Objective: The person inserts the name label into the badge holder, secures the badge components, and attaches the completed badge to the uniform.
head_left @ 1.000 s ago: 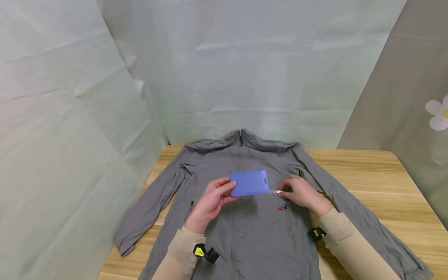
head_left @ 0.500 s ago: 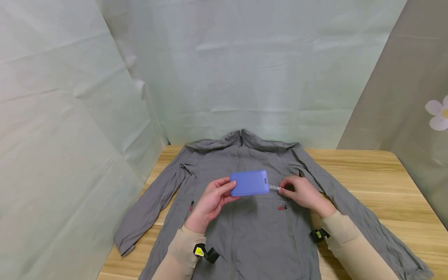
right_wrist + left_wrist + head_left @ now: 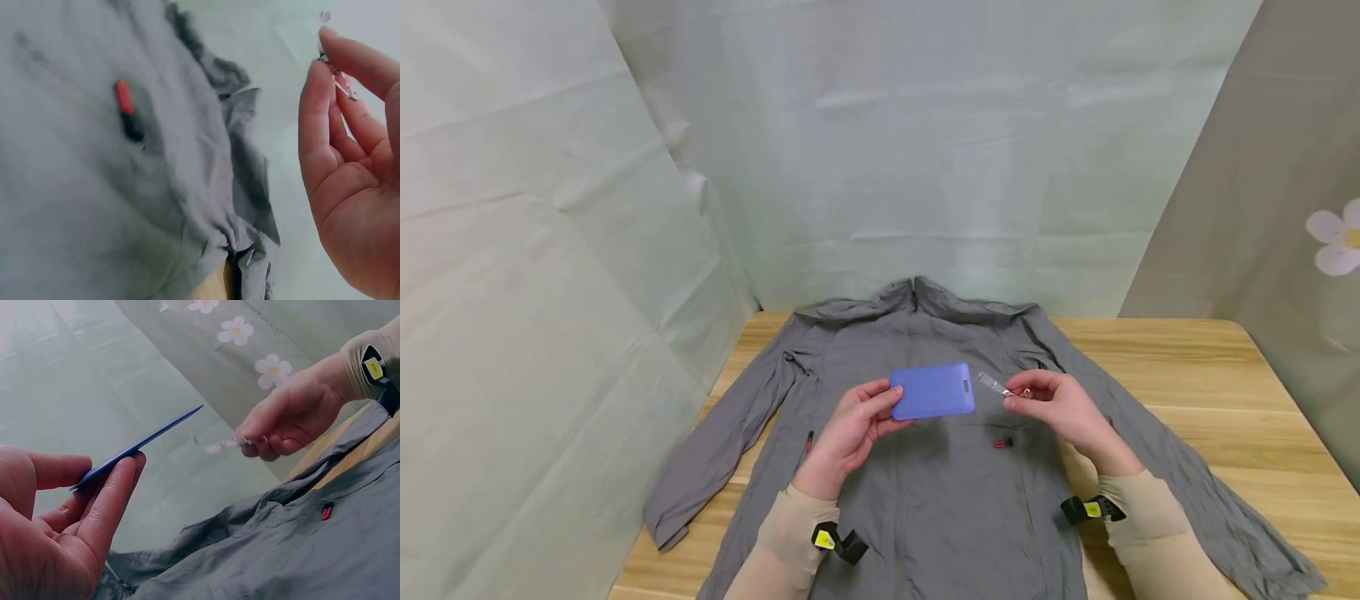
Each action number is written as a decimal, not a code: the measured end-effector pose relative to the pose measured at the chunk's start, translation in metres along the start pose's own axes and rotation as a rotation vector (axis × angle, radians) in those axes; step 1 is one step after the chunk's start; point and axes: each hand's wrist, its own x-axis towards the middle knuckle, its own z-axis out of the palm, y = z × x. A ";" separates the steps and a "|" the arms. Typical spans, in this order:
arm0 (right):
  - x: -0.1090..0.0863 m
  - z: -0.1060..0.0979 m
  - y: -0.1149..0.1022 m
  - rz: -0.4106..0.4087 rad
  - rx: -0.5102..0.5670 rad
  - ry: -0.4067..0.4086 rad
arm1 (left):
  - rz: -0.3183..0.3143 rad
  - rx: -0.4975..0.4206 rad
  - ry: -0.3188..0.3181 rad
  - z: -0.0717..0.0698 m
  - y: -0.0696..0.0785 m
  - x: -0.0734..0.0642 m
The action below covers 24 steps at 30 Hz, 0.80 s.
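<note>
A blue badge holder (image 3: 932, 391) with a small slot at its right end is pinched at its left edge by my left hand (image 3: 853, 425). The left wrist view shows the badge holder (image 3: 140, 447) edge-on between thumb and fingers. To its right, my right hand (image 3: 1060, 408) pinches a badge clip with a clear strap (image 3: 995, 384) and small metal parts. The strap's free end points at the slotted end, with a gap between them. In the right wrist view the clip's metal piece (image 3: 345, 87) hangs inside the fingers. Both hands are above a grey jacket (image 3: 955, 517).
The jacket lies spread over a wooden table (image 3: 1195, 367), collar toward the back, sleeves out to both sides. Red-and-black zipper pulls (image 3: 1003, 443) sit on its front. Pale sheeting (image 3: 940, 150) hangs behind and to the left; flowers are printed on the right part.
The clear strap has come out of the badge holder's slot. My right hand has moved right and slightly up with the clip, its strap now tilted up leftward. The left hand has stayed put.
</note>
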 end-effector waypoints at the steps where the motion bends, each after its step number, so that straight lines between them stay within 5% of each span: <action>1: -0.001 0.000 -0.001 -0.005 0.034 0.008 | -0.001 0.000 -0.001 0.000 0.000 0.000; 13: -0.008 0.005 -0.012 0.039 0.318 0.143 | 0.001 0.001 -0.015 0.001 0.001 -0.001; 18: -0.010 0.010 -0.018 0.038 0.482 0.138 | -0.004 0.013 -0.022 0.004 0.001 -0.002; 24: -0.012 0.015 -0.027 0.064 0.488 0.152 | -0.002 0.019 -0.033 0.003 -0.001 -0.001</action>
